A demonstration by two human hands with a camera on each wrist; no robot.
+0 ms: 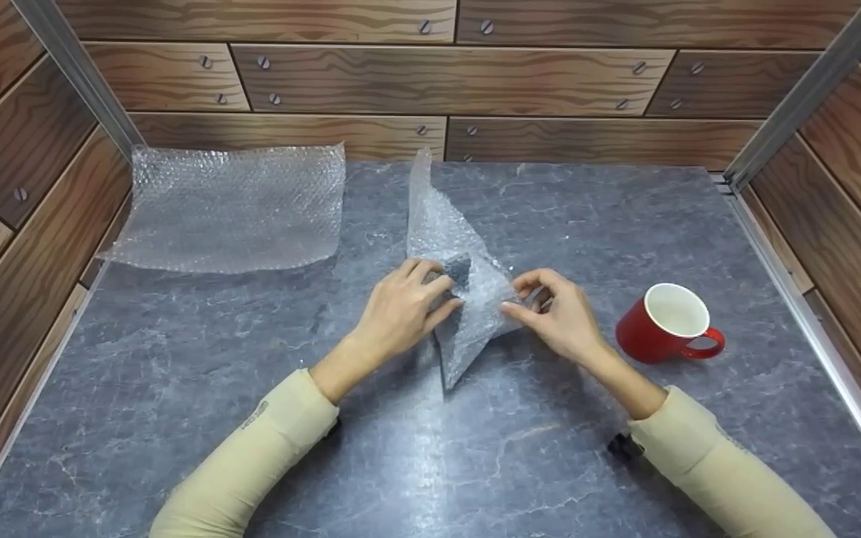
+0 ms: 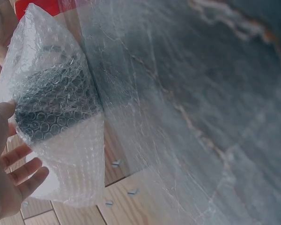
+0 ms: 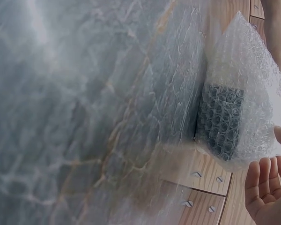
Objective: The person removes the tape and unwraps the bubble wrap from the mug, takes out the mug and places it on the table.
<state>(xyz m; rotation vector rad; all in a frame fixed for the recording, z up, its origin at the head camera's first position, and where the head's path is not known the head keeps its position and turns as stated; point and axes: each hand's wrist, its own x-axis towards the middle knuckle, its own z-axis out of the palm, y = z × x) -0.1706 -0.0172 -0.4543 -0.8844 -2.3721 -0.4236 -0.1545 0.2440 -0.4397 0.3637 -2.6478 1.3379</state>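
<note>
A sheet of bubble wrap [image 1: 484, 299] is folded around a dark object [image 3: 220, 119] in the middle of the table. Through the bubbles only a dark, blocky shape shows; its kind cannot be made out. My left hand [image 1: 403, 305] holds the bundle on its left side, thumb against the plastic. On the other side my right hand [image 1: 561, 317] pinches a folded edge of the wrap between thumb and fingers. One loose flap stretches toward the back of the table, and a pointed corner faces the front.
A red mug [image 1: 643, 332] with a white inside stands right of my right hand, handle to the right. Another sheet of bubble wrap [image 1: 236, 213] lies flat at the back left. Wood-patterned panels [image 1: 445, 78] and metal rails [image 1: 812, 306] border the grey marbled table [image 1: 176, 388].
</note>
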